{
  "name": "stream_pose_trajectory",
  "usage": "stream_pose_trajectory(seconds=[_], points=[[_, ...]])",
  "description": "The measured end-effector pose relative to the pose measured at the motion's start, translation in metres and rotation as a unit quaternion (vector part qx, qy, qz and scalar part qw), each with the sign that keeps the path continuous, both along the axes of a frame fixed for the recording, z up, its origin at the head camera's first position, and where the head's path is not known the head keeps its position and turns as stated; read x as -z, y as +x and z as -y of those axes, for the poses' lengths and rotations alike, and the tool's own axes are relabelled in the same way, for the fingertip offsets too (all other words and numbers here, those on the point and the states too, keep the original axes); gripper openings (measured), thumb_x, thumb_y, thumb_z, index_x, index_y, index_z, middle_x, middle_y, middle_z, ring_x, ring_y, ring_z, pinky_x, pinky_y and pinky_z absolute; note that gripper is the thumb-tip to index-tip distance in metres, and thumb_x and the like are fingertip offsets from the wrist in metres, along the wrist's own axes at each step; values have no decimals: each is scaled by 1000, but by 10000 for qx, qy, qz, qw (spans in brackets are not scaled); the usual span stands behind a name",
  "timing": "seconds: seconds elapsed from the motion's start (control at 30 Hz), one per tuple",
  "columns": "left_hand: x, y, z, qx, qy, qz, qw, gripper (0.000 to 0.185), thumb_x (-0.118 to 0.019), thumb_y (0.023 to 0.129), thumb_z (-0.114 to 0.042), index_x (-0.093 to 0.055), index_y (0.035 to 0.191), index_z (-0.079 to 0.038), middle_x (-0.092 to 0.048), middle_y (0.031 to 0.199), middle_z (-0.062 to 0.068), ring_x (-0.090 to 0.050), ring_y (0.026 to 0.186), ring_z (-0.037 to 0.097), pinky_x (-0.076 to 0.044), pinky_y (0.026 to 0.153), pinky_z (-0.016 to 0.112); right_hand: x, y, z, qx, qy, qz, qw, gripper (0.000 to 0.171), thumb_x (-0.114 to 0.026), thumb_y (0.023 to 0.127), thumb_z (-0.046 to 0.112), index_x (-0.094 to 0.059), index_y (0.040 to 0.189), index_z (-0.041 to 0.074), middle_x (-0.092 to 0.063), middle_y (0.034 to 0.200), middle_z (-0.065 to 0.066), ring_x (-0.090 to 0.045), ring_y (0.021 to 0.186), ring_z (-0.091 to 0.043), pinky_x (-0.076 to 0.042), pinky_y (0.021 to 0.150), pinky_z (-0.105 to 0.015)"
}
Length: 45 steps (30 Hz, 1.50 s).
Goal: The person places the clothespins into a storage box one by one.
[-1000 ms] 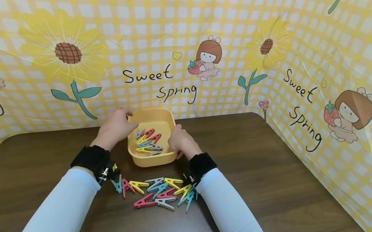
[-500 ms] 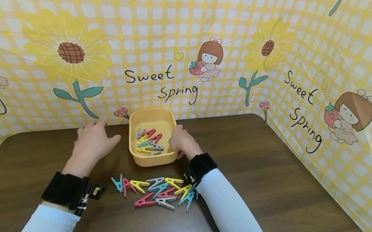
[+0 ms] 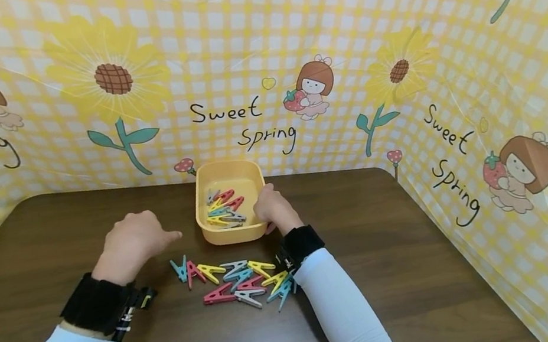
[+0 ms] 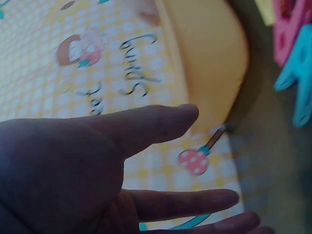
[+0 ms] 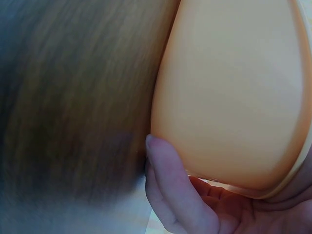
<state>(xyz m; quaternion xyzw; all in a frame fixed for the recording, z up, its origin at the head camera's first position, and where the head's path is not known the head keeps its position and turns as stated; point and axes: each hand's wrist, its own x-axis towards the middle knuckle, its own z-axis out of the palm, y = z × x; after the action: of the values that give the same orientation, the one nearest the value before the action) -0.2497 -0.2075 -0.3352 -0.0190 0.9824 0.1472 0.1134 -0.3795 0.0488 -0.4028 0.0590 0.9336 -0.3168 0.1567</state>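
Now steadying yellow tub (image 3: 234, 236) with right hand (image 3: 271, 210), fingers curled on its wall. Left hand (image 3: 134, 245) spread, empty, near loose clothespins (image 3: 234, 279). Next, likely: pinch one up.

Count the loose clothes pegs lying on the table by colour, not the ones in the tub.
Teal pegs: 3
Pink pegs: 3
Yellow pegs: 3
Grey pegs: 2
Total: 11, as far as the overlapping heap shows; the right sleeve may hide more, and those in the tub are left out.
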Motion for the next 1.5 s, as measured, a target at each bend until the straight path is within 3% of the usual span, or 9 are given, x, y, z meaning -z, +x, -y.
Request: stream_pose_trajectory(seconds=[0.23, 0.57, 0.9, 1.2, 1.5], points=[[21, -6, -20, 45, -177, 375, 9991, 46, -72, 100, -43, -73, 101, 3, -64, 88, 14, -63, 82, 31, -56, 71, 42, -2, 0, -2, -45, 35, 8, 10000, 65, -46, 114, 14, -13, 169, 2, -56, 145, -34, -75, 64, -32, -66, 55, -37], [35, -16, -27, -137, -466, 667, 9966, 55, -77, 96, -40, -70, 120, 9, -69, 101, 22, -66, 92, 35, -62, 84, 51, 0, -1, 0, -27, 134, 21, 9999, 67, -46, 114, 15, -11, 170, 2, -57, 146, -32, -74, 64, -32, -65, 54, -37], [42, -18, -25, 234, -247, 170, 9993, 39, -82, 92, -28, -73, 110, 6, -72, 100, 22, -67, 83, 32, -62, 72, 48, -3, 1, -1, -30, 22, -1, 10000, 69, -47, 115, 16, -9, 171, 3, -58, 142, -32, -73, 67, -33, -65, 54, -38], [44, -19, -23, 401, -200, -1, 9990, 29, -79, 93, -18, -72, 107, 7, -71, 95, 20, -64, 80, 31, -59, 70, 46, -2, 2, -1, -65, 54, -62, 9999, 65, -48, 114, 16, -14, 168, 1, -59, 140, -32, -73, 66, -33, -65, 53, -37], [41, -22, -18, 419, -31, -116, 9990, 18, -77, 94, -15, -69, 94, 1, -65, 85, 13, -63, 76, 29, -54, 64, 40, 0, 0, -2, -63, 22, -36, 10000, 70, -47, 114, 14, -9, 171, 2, -54, 150, -33, -73, 64, -33, -65, 53, -37]])
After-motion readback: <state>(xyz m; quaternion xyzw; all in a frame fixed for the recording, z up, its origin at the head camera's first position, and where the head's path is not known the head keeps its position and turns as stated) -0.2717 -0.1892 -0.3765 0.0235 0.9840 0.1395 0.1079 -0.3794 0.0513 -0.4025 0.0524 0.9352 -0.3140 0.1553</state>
